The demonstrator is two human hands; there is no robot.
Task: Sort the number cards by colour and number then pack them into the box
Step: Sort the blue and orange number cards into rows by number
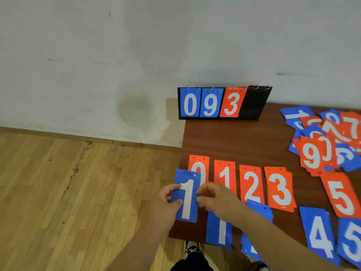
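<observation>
Now the left hand (169, 200) pinches the left edge of a blue 1 card (186, 200), thumb on its face. The right hand (213, 198), fingers curled, grips the same card at its right edge. The card is held upright over the near left corner of the worktop (224, 139), and it covers the lower left part of the red 0 (198, 163).

That red 0 starts a row lying flat on the worktop: red 1 (225, 173), red 2 (252, 184) and red 3 (280, 189) side by side, then a gap, then red 5 (340, 194) set askew. The right hand hides the bottom of the red 1.

Nearer the person lies a blue row. A second blue 1 (219, 231) lies just below the hands. The right forearm crosses the next blue card (259, 209), so its number cannot be read. Another blue card (249, 247) at the front edge is also mostly hidden. Blue 4 (319, 233) and blue 5 (351, 241) lie further right.

A loose heap of mixed cards (328, 141), red and blue overlapping, sits at the far right. At the back a black flip stand (256, 104) leans by the wall (117, 55), showing blue 0, blue 9 and red 3 on rings.

Left of the worktop is wooden floor (78, 192), and a shoe (192, 247) shows below the edge.
</observation>
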